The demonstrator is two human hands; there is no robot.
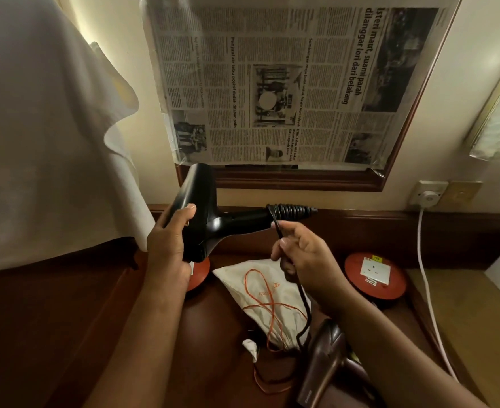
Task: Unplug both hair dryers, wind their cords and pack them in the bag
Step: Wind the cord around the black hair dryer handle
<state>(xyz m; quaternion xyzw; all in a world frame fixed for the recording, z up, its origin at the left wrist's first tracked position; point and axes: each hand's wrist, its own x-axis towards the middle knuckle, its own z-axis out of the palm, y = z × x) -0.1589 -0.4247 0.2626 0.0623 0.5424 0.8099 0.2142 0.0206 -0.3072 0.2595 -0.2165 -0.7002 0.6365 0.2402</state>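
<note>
My left hand (170, 242) grips the body of a black hair dryer (201, 213), held above the desk with its handle pointing right. Several turns of its black cord (290, 209) are wound round the handle's end. My right hand (304, 260) pinches the loose cord just below the handle; the rest of the cord trails down past my wrist. A second, brown hair dryer (325, 360) lies on the desk under my right forearm. A white cloth bag (260, 293) with orange drawstrings lies flat on the desk between my arms.
A red round extension reel (375, 275) with a white socket sits at right; another red disc (198, 273) shows under the black dryer. A white cable (425, 278) runs from a wall socket (427, 195). Newspaper covers the mirror behind. A white cloth hangs at left.
</note>
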